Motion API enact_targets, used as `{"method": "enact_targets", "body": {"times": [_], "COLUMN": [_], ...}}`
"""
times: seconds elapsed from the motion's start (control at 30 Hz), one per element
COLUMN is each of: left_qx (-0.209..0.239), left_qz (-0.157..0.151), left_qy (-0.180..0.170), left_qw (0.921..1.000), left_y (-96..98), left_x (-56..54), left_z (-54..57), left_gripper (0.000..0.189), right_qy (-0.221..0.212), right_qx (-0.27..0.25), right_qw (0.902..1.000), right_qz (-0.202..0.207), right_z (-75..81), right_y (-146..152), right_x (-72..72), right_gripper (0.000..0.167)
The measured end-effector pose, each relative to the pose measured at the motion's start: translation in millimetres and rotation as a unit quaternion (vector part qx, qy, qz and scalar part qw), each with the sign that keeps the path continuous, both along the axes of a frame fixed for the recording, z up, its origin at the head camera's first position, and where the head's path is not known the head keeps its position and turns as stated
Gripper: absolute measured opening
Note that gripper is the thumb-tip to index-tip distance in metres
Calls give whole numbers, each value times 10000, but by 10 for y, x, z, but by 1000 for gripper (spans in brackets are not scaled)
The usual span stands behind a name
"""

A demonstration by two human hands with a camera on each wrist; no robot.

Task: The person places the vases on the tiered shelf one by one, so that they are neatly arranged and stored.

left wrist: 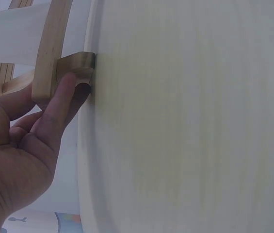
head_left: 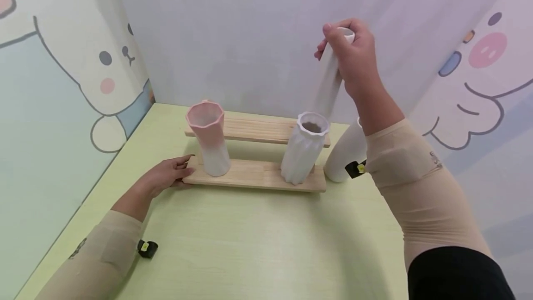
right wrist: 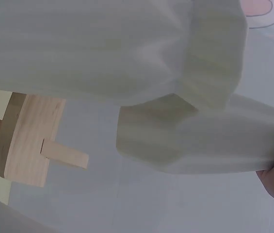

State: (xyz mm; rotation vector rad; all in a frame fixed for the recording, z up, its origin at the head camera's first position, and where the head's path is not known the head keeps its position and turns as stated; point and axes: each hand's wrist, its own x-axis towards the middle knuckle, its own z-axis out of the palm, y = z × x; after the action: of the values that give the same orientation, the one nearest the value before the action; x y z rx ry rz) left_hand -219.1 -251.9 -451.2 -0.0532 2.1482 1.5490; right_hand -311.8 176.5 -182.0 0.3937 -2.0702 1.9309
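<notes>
A two-tier wooden rack (head_left: 250, 172) stands on the table. My left hand (head_left: 164, 175) grips the left end of its lower board, with thumb and fingers around the wood in the left wrist view. Up at the right, my right hand (head_left: 354, 54) holds a slim white vase (head_left: 330, 78) near its rim. That vase hangs tilted, its lower end behind a fluted white vase (head_left: 304, 152) on the lower board's right side. A pink-and-white faceted vase (head_left: 212, 147) stands at the board's left. Where the held vase's base sits relative to the upper board (head_left: 258, 131) is partly hidden.
Another white vase (head_left: 343, 154) stands on the table (head_left: 258, 240) just right of the rack, partly covered by my right forearm. A pale curtain (head_left: 233, 36) hangs behind, and walls with cartoon animals (head_left: 75, 50) flank the table.
</notes>
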Motion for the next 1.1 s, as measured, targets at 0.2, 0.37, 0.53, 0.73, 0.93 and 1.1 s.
{"method": "enact_targets", "body": {"times": [0.2, 0.37, 0.53, 0.73, 0.93, 1.1], "left_qx": [-16, 3, 2, 8, 26, 11], "left_qz": [-18, -22, -33, -9, -18, 10], "left_qy": [15, 23, 13, -15, -27, -39], "left_qw": [10000, 10000, 10000, 10000, 10000, 10000], "left_y": [-8, -3, 2, 8, 21, 40], "left_x": [15, 23, 22, 16, 9, 1], "left_z": [4, 8, 5, 22, 28, 41], "left_gripper": [72, 72, 72, 71, 70, 70], "right_qy": [-27, -35, -51, -17, -85, -46], "right_qx": [176, 278, 351, 620, 901, 1100], "right_qw": [9998, 9996, 9993, 9978, 9955, 9931], "right_qz": [51, 60, 135, 212, 278, 403], "right_z": [-23, -27, -18, 7, 24, 21], "right_y": [-153, -266, -404, -591, -792, -940], "right_x": [-32, -42, -51, -38, -9, -8], "right_gripper": [31, 30, 31, 31, 32, 33]}}
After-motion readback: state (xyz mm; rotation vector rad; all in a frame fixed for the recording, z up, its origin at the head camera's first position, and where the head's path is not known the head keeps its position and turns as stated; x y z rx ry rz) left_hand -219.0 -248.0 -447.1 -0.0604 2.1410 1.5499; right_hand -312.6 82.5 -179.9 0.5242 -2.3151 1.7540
